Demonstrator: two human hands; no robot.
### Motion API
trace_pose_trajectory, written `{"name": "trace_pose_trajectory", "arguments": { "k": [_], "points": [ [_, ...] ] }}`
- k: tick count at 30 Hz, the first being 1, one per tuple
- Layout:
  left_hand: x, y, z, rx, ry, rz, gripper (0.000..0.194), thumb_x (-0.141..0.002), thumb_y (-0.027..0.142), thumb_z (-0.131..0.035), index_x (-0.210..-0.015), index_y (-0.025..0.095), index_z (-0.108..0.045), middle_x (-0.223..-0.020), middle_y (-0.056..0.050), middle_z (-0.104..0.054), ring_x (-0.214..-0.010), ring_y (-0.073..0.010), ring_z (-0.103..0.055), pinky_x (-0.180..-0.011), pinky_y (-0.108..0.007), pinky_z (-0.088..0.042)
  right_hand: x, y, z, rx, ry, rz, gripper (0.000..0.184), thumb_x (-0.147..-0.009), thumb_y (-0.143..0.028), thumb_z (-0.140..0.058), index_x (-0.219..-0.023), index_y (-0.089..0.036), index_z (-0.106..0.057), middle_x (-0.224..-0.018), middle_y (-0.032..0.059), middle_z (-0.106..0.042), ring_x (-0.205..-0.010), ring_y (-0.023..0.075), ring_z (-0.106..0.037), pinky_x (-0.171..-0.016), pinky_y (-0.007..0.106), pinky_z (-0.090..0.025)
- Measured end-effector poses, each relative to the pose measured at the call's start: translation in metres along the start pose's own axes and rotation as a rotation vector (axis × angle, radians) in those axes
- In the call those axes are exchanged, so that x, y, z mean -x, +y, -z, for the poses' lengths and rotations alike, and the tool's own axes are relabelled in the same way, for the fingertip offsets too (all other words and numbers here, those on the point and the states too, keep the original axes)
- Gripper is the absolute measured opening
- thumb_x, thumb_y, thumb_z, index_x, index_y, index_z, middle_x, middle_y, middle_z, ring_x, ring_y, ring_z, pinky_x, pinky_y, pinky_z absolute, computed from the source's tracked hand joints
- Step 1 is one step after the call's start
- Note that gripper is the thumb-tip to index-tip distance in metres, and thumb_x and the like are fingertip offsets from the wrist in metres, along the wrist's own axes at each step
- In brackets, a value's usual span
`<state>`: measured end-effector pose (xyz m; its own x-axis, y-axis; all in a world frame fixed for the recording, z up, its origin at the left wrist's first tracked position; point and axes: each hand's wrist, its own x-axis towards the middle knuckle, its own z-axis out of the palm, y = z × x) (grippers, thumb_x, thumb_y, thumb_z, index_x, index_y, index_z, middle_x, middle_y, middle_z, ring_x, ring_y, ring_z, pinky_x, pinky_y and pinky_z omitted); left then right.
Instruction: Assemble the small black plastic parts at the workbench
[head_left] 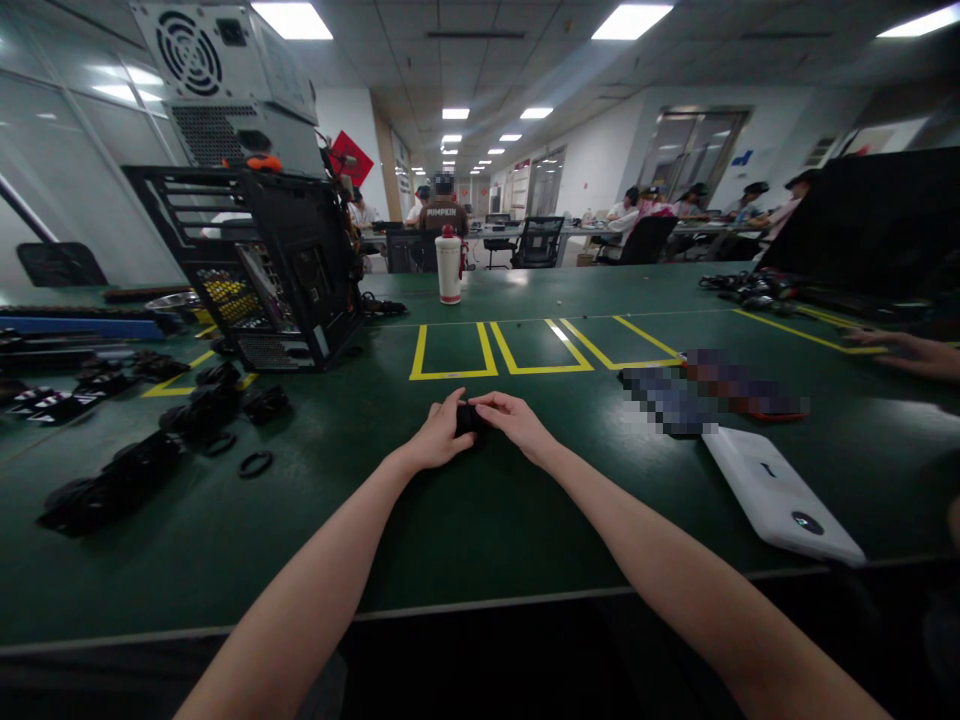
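At the middle of the green table, my left hand [439, 435] is wrapped round a small black object [468, 420], thumb on the near side. My right hand [517, 422] pinches the same object from the other side with its fingertips. Fingers cover most of it, so I cannot make out its kind. To the left lie two black rings, one nearer [255, 464] and one behind it [219, 444]. Beside them runs a row of dark, bulky black pieces [142, 468], with a similar black piece [266, 404] lying apart.
An open black computer case [292, 270] stands at the left behind the black pieces. A white bottle [449, 268] rises beyond the yellow tape outlines [454, 376]. To the right lie a white power bank or similar device [780, 495] and two blurred phone-like items. Another person's hand [900, 352] rests far right.
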<state>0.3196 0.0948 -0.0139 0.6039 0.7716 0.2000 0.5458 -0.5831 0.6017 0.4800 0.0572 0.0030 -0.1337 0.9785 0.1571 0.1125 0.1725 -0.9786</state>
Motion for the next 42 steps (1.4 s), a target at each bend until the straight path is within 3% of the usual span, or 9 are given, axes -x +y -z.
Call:
{"name": "trace_pose_trajectory", "arguments": {
  "k": [4, 10, 18, 26, 29, 33, 37, 42],
  "points": [
    [0.0004, 0.0007, -0.0011, -0.021, 0.017, 0.004, 0.072, -0.069, 0.030, -0.051, -0.129, 0.016, -0.015, -0.123, -0.010, -0.039, -0.111, -0.0270, -0.032, -0.093, -0.042, -0.027, -0.0036, 0.0045, 0.0000, -0.068, -0.022, 0.005, 0.019, -0.066, -0.019, -0.058, -0.085, -0.015, -0.057, -0.086, 0.0021, -0.060, -0.083, 0.0120, -0.055, -0.085, 0.034, -0.039],
    [0.0007, -0.0018, -0.0038, -0.083, 0.052, 0.026, 0.071, -0.069, 0.035, -0.051, -0.129, 0.018, -0.016, -0.124, -0.010, -0.039, -0.108, -0.0273, -0.031, -0.092, -0.043, -0.026, -0.0033, 0.0047, -0.0005, -0.142, -0.031, -0.063, 0.036, -0.065, -0.012, -0.059, -0.100, -0.017, -0.054, -0.108, 0.0061, -0.056, -0.100, 0.0145, -0.052, -0.092, 0.035, -0.037],
    [0.0024, -0.0034, -0.0035, -0.067, 0.024, -0.017, 0.072, -0.073, 0.036, -0.046, -0.130, 0.013, -0.010, -0.127, -0.013, -0.034, -0.111, -0.0272, -0.033, -0.093, -0.042, -0.028, -0.0008, 0.0049, 0.0026, -0.015, -0.091, -0.011, 0.033, -0.067, -0.015, -0.058, -0.099, -0.018, -0.054, -0.102, 0.0041, -0.058, -0.093, 0.0143, -0.054, -0.088, 0.037, -0.040],
    [0.0049, -0.0037, -0.0034, -0.022, 0.060, -0.015, 0.075, -0.071, 0.037, -0.051, -0.129, 0.013, -0.010, -0.132, -0.016, -0.023, -0.119, -0.0287, -0.026, -0.096, -0.043, -0.027, 0.0005, 0.0005, 0.0004, 0.029, -0.045, 0.020, 0.024, -0.069, -0.021, -0.057, -0.093, -0.017, -0.055, -0.094, 0.0038, -0.058, -0.085, 0.0134, -0.055, -0.082, 0.034, -0.043],
    [0.0072, -0.0032, -0.0029, 0.031, 0.150, 0.031, 0.073, -0.065, 0.037, -0.058, -0.123, 0.016, -0.019, -0.121, -0.014, -0.033, -0.109, -0.0257, -0.039, -0.089, -0.041, -0.035, -0.0002, 0.0011, 0.0000, 0.031, -0.042, 0.005, 0.024, -0.068, -0.020, -0.058, -0.092, -0.017, -0.055, -0.094, 0.0040, -0.058, -0.085, 0.0137, -0.055, -0.081, 0.034, -0.043],
    [0.0078, -0.0058, -0.0026, 0.047, 0.246, 0.129, 0.062, -0.057, 0.045, -0.062, -0.102, 0.016, -0.031, -0.099, -0.007, -0.039, -0.076, -0.0145, -0.050, -0.066, -0.031, -0.045, -0.0038, 0.0051, -0.0002, -0.007, -0.017, -0.023, 0.027, -0.066, -0.018, -0.059, -0.093, -0.015, -0.054, -0.092, 0.0050, -0.058, -0.084, 0.0136, -0.056, -0.082, 0.035, -0.042],
    [0.0052, -0.0072, -0.0010, -0.108, 0.258, 0.125, 0.049, -0.054, 0.052, -0.061, -0.078, 0.017, -0.037, -0.087, -0.002, -0.037, -0.062, -0.0093, -0.043, -0.053, -0.025, -0.039, -0.0056, 0.0077, 0.0006, -0.080, -0.031, -0.075, 0.038, -0.063, -0.013, -0.061, -0.100, -0.015, -0.052, -0.101, 0.0069, -0.057, -0.092, 0.0145, -0.054, -0.087, 0.035, -0.040],
    [0.0036, -0.0056, 0.0016, -0.176, 0.203, 0.113, 0.043, -0.056, 0.054, -0.057, -0.071, 0.019, -0.037, -0.076, 0.001, -0.040, -0.058, -0.0099, -0.041, -0.048, -0.023, -0.032, -0.0027, 0.0062, 0.0010, -0.090, -0.075, -0.057, 0.041, -0.060, -0.008, -0.061, -0.099, -0.017, -0.052, -0.101, 0.0052, -0.057, -0.097, 0.0154, -0.052, -0.088, 0.035, -0.039]
  ]
}}
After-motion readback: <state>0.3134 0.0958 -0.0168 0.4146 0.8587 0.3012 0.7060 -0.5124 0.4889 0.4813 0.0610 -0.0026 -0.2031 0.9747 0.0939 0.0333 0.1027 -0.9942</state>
